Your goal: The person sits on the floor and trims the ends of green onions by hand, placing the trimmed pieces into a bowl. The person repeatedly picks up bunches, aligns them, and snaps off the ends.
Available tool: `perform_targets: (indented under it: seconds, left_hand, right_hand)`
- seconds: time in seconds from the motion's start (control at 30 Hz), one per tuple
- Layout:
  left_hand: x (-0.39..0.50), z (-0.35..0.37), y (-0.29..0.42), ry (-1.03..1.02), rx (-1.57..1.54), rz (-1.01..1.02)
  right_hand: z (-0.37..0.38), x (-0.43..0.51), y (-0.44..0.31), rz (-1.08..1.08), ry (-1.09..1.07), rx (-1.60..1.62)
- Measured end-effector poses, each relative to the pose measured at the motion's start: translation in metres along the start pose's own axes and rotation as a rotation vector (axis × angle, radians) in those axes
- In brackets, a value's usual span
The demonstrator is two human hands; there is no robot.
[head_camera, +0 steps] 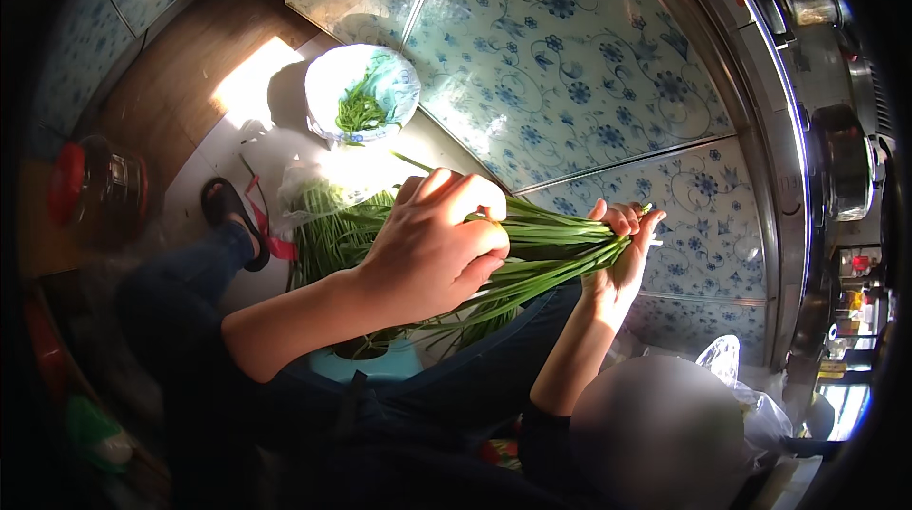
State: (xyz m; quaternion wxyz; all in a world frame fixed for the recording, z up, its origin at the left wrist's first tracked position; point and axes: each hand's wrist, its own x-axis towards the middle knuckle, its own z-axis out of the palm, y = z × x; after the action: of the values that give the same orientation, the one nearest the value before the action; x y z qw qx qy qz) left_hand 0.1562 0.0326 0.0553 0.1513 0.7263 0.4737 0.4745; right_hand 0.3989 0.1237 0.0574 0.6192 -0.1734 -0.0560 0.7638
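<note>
A bunch of long green leaves, like garlic chives [548,233], stretches between both hands. My right hand [621,246] grips its stem ends at the right, palm towards the camera and fingers curled round. My left hand [445,243], back upward, has bent fingers closed on the bunch farther left; a small brownish bit shows at its fingertips. More chives [320,246] lie below and left of this hand, partly beneath a clear plastic bag [303,186]. Beyond them stands a lined white bin [313,100] with green scraps [360,111] in it.
A light blue plastic stool [370,364] is between my legs. Flower-patterned cabinet panels [563,82] rise ahead, below a counter with metal pots [844,161]. A red-lidded jar [107,179] stands left, near my sandalled foot [231,214] and a red strap [278,246]. Plastic bags [755,410] lie lower right.
</note>
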Motion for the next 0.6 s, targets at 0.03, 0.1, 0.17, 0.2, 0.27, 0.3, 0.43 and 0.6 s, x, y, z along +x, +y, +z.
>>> perform_targets:
  seconds: [0.03, 0.1, 0.17, 0.2, 0.27, 0.3, 0.43, 0.6]
  left_hand:
    - [0.001, -0.002, 0.0, 0.022, -0.072, -0.036]
    - [0.001, -0.004, -0.004, -0.06, -0.29, -0.136]
    - [0.006, -0.006, -0.009, -0.114, -0.322, -0.132]
    - [0.005, -0.005, -0.006, -0.065, -0.305, -0.158]
    - [0.003, -0.006, -0.008, -0.126, -0.336, -0.222]
    - [0.001, -0.006, -0.01, -0.156, -0.349, -0.259]
    - [-0.003, -0.007, -0.015, -0.093, -0.397, -0.385]
    - [0.005, -0.022, -0.066, 0.117, -0.482, -0.543]
  right_hand:
    - [0.0, 0.0, -0.001, -0.031, 0.0, -0.03]
    - [0.0, -0.002, -0.001, -0.095, 0.001, -0.088]
    - [0.002, -0.003, 0.003, -0.159, 0.021, -0.184]
    - [0.004, -0.004, 0.005, -0.177, 0.017, -0.212]
    - [0.004, -0.004, 0.006, -0.209, 0.016, -0.259]
    - [0.005, -0.005, 0.008, -0.22, 0.01, -0.283]
    - [0.002, -0.004, 0.007, -0.22, -0.041, -0.287]
    - [-0.017, 0.004, -0.032, -0.145, -0.118, -0.081]
